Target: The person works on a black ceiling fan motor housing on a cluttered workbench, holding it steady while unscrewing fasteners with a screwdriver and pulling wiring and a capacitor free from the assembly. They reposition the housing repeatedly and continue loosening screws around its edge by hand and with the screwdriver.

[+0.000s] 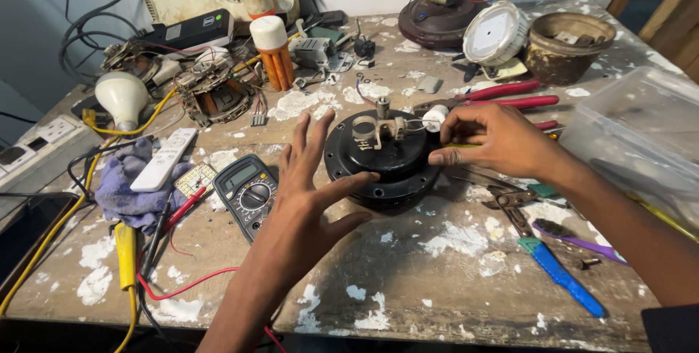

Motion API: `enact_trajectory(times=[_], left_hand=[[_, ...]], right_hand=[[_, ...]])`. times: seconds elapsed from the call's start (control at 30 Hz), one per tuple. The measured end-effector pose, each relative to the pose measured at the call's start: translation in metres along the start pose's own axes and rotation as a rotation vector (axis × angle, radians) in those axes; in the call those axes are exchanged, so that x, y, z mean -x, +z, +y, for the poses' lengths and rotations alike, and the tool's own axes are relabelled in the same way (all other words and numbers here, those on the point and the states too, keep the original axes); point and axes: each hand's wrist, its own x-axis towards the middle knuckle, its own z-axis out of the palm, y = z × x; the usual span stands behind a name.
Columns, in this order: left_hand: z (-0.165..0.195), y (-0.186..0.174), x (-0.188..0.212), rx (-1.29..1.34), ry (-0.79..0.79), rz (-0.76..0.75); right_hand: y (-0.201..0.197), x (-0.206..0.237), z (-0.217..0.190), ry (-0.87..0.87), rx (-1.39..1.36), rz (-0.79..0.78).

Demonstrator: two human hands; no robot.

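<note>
Left hand [313,178] against black motor housing [382,160]

Round black motor housing [386,160]; flat on bench.

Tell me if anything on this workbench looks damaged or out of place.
The wooden table is badly worn, with white paint flaking in patches across it. A stripped winding lies in pieces at the back left. The left hand steadies the black motor housing while the right hand works at its rim.
</note>
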Motion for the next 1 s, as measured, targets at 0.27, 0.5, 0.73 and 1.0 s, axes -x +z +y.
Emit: enact_trajectory(times=[0.27,0.5,0.73,1.0], left_hand=[[0.018,0.005,-0.013,0.151,-0.180,-0.078],[0.024,0.008,0.000,0.135,-0.125,-0.022],[0.023,0.010,0.000,0.108,-0.100,-0.019],[0.031,0.012,0.003,0.064,-0.140,-0.030]], right_hand=[[-0.006,0.016,-0.007,-0.086,0.087,0.023],[0.001,0.020,-0.012,-0.031,0.014,0.030],[0.000,0.018,-0.003,-0.055,-0.056,0.013],[-0.001,0.020,-0.003,-0.032,-0.012,0.018]])
